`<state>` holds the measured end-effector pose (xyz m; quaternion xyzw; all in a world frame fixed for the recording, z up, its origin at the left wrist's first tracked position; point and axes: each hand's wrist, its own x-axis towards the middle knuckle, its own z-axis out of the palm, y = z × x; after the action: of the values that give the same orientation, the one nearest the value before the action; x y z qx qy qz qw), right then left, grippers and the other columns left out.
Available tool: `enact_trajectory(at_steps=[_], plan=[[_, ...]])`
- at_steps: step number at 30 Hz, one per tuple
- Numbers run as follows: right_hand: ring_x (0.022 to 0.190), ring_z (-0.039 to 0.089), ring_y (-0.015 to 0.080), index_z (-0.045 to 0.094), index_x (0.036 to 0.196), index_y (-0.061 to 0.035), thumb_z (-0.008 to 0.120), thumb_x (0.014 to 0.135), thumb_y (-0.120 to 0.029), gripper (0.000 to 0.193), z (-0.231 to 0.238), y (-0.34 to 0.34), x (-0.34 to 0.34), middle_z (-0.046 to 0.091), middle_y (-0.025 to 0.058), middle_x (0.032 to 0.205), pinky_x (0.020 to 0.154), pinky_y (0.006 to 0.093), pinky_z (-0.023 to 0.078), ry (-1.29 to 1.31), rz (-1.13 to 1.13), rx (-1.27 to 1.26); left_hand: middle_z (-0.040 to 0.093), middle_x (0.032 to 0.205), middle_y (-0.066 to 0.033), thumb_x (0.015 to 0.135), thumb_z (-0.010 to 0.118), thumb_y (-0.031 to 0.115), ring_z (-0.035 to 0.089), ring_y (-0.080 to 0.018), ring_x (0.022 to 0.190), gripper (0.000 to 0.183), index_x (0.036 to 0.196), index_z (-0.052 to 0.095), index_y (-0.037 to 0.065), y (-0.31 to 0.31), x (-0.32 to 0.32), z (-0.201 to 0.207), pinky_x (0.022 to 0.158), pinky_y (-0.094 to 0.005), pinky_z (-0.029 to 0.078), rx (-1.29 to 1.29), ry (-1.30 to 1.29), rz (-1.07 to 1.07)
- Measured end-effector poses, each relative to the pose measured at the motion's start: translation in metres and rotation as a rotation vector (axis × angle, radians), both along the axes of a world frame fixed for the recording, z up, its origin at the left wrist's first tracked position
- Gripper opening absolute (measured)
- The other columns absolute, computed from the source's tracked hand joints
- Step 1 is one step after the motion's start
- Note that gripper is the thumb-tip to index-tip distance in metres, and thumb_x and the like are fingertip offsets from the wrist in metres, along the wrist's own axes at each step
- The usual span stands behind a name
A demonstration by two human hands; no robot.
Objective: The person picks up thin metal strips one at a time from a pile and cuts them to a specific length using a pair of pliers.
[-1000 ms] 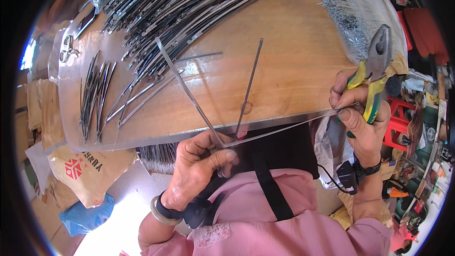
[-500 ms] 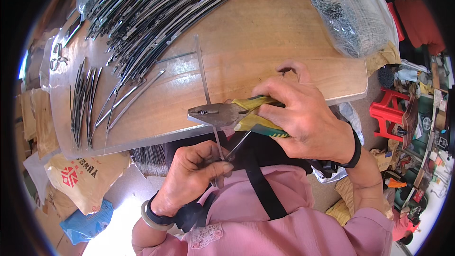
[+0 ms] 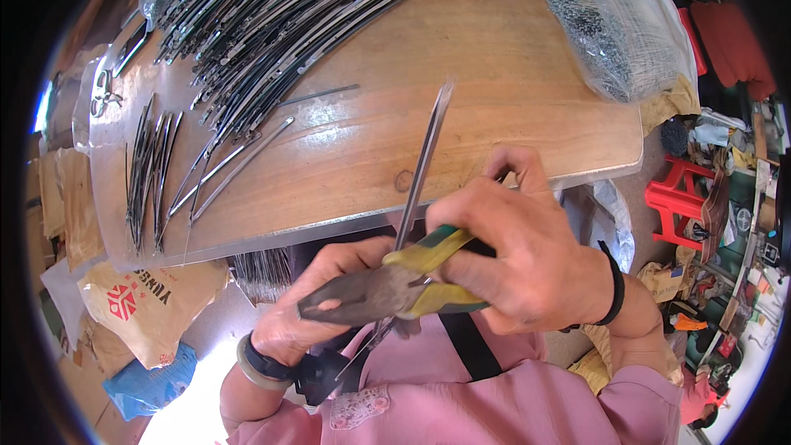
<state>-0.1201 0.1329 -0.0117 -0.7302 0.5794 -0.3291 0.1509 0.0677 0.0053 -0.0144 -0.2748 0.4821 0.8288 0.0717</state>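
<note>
Our left hand: fingers closed on metal strips, partly hidden | right hand: fingers wrapped round pliers | strips point one o'clock over worktop | likely light, springy, slick; we'd pinch mid-length

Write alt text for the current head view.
A person's right-hand grip holds yellow-and-green combination pliers partly covering the left-hand grip, which holds slim metal strip. Beyond, a wood-grain table bears a strip pile and a clear plastic bag.
</note>
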Motion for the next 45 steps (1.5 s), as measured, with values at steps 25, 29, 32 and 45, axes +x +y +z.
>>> enact_trajectory(at_steps=[25, 29, 32, 45], plan=[[0.096, 0.061, 0.0312, 0.062, 0.092, 0.004, 0.069, 0.069, -0.015, 0.03, -0.009, 0.046, -0.003, 0.055, 0.017, 0.108, 0.076, 0.0365, 0.053, -0.134, -0.054, 0.398, 0.055, 0.066, -0.0012, 0.088, 0.058, -0.008, 0.044, -0.0036, 0.054, 0.007, 0.09, 0.055, -0.001, 0.026, -0.005, -0.006, 0.049, -0.0193, 0.031, -0.214, -0.011, 0.375], [0.087, 0.06, 0.0288, 0.058, 0.092, 0.0047, 0.07, 0.068, -0.016, 0.034, -0.007, 0.028, 0.002, 0.053, 0.0155, 0.097, 0.069, 0.0331, 0.051, -0.042, -0.012, 0.259, 0.056, 0.062, -0.0041, 0.085, 0.058, -0.005, 0.042, -0.006, 0.045, 0.009, 0.087, 0.052, 0.001, 0.021, 0.003, -0.004, 0.04, -0.0211, 0.028, -0.319, -0.027, 0.448], [0.088, 0.061, 0.0294, 0.059, 0.093, 0.0049, 0.072, 0.072, -0.019, 0.034, -0.005, 0.005, -0.002, 0.055, 0.0168, 0.1, 0.07, 0.0337, 0.052, -0.013, 0.021, 0.259, 0.056, 0.062, -0.0028, 0.086, 0.058, -0.008, 0.044, -0.0064, 0.046, 0.01, 0.088, 0.053, 0.001, 0.003, 0.0, 0.003, 0.041, -0.0203, 0.031, -0.242, -0.011, 0.573], [0.093, 0.058, 0.0389, 0.063, 0.096, 0.0035, 0.066, 0.064, -0.002, 0.033, 0.012, -0.042, -0.174, 0.055, 0.021, 0.107, 0.077, 0.0412, 0.05, 0.869, -0.388, 0.003, 0.059, 0.111, -0.0146, 0.08, 0.067, 0.003, 0.053, -0.0314, 0.106, 0.037, 0.116, 0.058, -0.002, -0.113, 0.078, -0.016, 0.098, -0.0425, 0.039, -1.672, -0.321, 0.436]])
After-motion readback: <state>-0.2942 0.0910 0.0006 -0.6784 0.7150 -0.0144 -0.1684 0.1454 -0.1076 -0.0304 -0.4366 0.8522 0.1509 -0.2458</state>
